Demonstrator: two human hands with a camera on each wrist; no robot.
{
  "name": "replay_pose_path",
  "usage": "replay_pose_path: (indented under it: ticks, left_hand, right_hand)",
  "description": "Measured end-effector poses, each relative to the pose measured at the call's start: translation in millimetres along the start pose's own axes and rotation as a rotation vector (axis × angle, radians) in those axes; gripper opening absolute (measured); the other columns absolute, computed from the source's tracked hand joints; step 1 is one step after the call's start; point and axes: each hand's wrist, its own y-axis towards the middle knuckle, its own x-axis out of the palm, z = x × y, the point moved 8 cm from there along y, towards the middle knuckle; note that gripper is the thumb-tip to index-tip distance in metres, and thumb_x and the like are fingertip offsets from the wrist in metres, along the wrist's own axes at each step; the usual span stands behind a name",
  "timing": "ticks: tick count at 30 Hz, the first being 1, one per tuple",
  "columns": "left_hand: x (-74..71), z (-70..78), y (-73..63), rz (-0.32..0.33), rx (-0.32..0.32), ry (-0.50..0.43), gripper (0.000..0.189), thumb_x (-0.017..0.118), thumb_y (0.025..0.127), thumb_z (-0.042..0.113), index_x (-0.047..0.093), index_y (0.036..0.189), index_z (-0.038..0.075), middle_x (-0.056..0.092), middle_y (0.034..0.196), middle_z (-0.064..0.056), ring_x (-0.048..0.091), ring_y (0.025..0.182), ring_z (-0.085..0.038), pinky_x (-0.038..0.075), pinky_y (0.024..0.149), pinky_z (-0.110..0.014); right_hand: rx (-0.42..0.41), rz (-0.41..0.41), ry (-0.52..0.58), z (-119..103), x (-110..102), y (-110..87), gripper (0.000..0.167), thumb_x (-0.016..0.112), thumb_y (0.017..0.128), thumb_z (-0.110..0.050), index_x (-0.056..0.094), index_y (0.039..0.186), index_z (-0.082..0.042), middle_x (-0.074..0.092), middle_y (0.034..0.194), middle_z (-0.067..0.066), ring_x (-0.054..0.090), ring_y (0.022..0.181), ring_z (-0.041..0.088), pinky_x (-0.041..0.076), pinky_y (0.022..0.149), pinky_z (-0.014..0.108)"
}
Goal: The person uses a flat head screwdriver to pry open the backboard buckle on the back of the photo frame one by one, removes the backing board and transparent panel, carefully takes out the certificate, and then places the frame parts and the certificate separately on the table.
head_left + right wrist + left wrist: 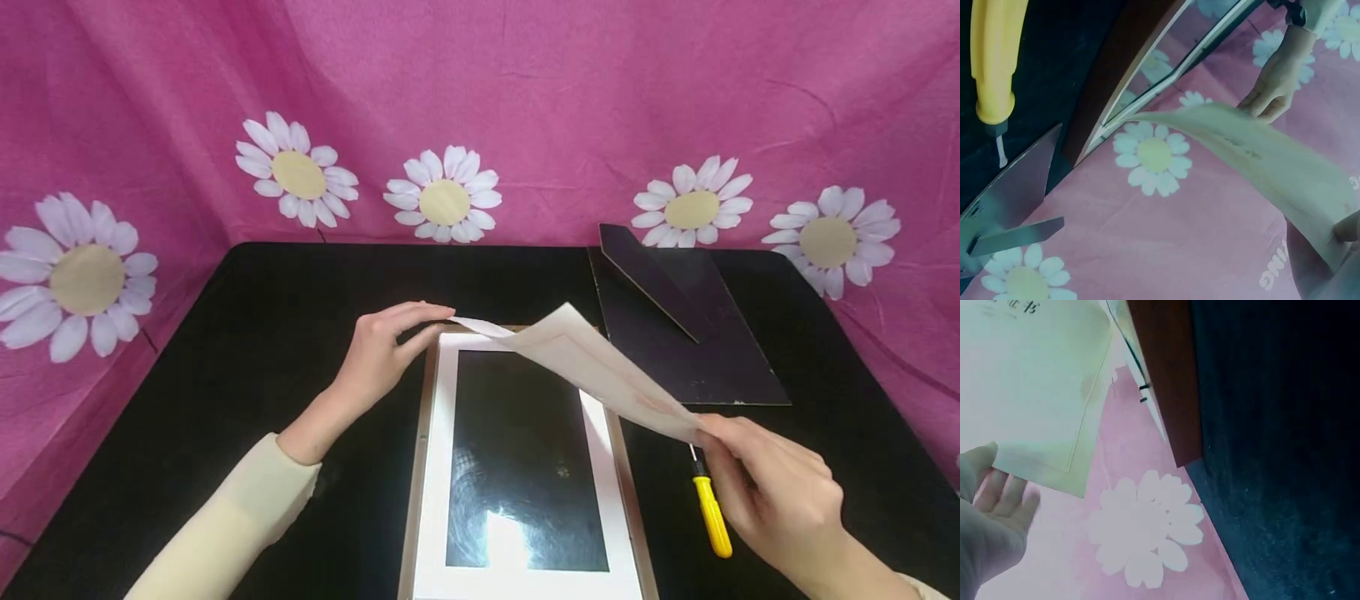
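Note:
A paper certificate (pixel 592 362) with printed characters, slightly curved, is held up between both hands above a picture frame (pixel 632 500). At its left corner, my left hand (pixel 382 346) pinches it; in the left wrist view the thumb lies on the printed side and the fingers behind. My right hand (pixel 787 483) pinches the sheet's near right corner between thumb and fingers. Below, the brown-rimmed frame lies flat, with a white mat border (pixel 437 500) around a dark, shiny middle that reflects light.
Beside my right hand lies a yellow-handled screwdriver (pixel 712 517). A dark backing board (pixel 735 367) with its stand leg (pixel 652 283) raised lies at the back right of the black table (pixel 300 283). Pink cloth (pixel 525 100) with white daisies hangs behind.

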Motion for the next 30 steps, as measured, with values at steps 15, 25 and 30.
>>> replay_pose_path:
  ticks: [15,25,30]
  left_hand:
    - [-7.8,-0.7,28.1,0.076,-0.074,-0.044,0.024,0.076,0.083,0.008,0.076,0.106,0.004,0.076,0.101,-0.013,0.074,0.089,-0.024,0.059,0.076,-0.029]
    - [8.0,-23.1,23.5,-0.008,-0.505,-0.477,0.030,0.065,0.094,0.019,0.069,0.119,0.002,0.072,0.112,-0.019,0.073,0.096,-0.020,0.056,0.094,-0.035]
    - [19.7,-21.0,18.4,0.022,-0.616,-0.771,0.033,0.061,0.097,0.014,0.063,0.125,-0.003,0.074,0.108,-0.011,0.072,0.089,-0.006,0.056,0.091,-0.030]
  right_hand:
    - [0.452,0.089,0.137,82,-10,14.3,0.041,0.073,0.083,0.003,0.056,0.118,0.016,0.066,0.119,-0.011,0.064,0.106,-0.001,0.048,0.093,0.008]
    - [0.859,0.065,0.657,122,37,-0.3,0.041,0.054,0.096,0.001,0.046,0.136,-0.002,0.067,0.123,0.001,0.065,0.113,0.007,0.048,0.096,0.011]
    - [0.990,-0.189,0.817,115,76,-26.4,0.052,0.051,0.100,-0.006,0.033,0.149,-0.008,0.054,0.140,-0.007,0.057,0.122,-0.003,0.043,0.100,0.009]
